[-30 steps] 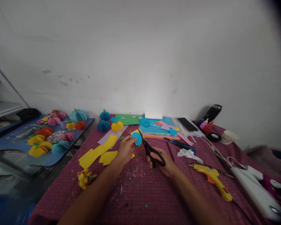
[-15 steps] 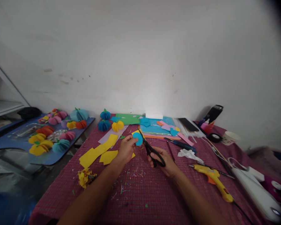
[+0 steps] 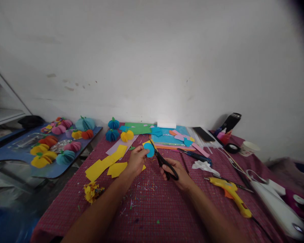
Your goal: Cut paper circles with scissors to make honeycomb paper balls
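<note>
Far left, side table point(image 3: 20, 156): finished paper pumpkins point(image 3: 66, 157), not in play. Yellow paper pieces point(image 3: 105, 164) lie flat on table point(image 3: 152, 209), just left of your left hand point(image 3: 136, 161).

Left hand fingers pinch blue paper disc point(image 3: 149, 149) with yellow backing, held above table centre.

Scissors point(image 3: 163, 161) in right hand point(image 3: 177, 174), fingers closed through loops, blades at disc's right edge. Step looks like trimming round disc. Next move likely calls for turning disc into blades with short snips.

Right: yellow glue gun point(image 3: 230, 193) idle on table.
</note>
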Motion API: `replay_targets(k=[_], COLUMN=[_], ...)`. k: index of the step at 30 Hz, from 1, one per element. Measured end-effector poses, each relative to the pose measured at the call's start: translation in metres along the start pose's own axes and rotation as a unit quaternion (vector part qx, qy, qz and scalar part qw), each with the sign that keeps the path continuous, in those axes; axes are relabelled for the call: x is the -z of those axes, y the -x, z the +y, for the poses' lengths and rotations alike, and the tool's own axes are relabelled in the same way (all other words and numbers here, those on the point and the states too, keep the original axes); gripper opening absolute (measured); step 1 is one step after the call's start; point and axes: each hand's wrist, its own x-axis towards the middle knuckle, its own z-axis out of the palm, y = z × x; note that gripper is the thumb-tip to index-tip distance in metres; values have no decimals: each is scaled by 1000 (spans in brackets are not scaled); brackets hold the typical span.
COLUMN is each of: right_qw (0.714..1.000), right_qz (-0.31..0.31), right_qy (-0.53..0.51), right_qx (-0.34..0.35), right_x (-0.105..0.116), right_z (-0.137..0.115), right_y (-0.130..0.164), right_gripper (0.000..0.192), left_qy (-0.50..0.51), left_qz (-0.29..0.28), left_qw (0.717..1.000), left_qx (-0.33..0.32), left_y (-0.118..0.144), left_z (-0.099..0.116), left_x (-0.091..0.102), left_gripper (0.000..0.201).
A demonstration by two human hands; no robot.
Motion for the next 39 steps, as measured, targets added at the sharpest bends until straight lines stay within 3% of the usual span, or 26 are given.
replay_targets(k=[10,24,39], right_qw=[1000,1000,1000], right_qz=[4,10,17], right_qy=[-18,4,20], right_qx=[1,-1,0], right_x=[1,2,0], right_z=[3,4,1], right_y=[-1,-1,-1], right_gripper=[31,27,35], left_qy=[21,-23,-29], left_qz=[1,11,18], left_qw=[1000,999,999], left_qx=[-5,-32,-28], left_y=[1,-3,-1], left_z=[-1,-6,-5], left_x=[0,5,4], left_gripper=[23,20,22])
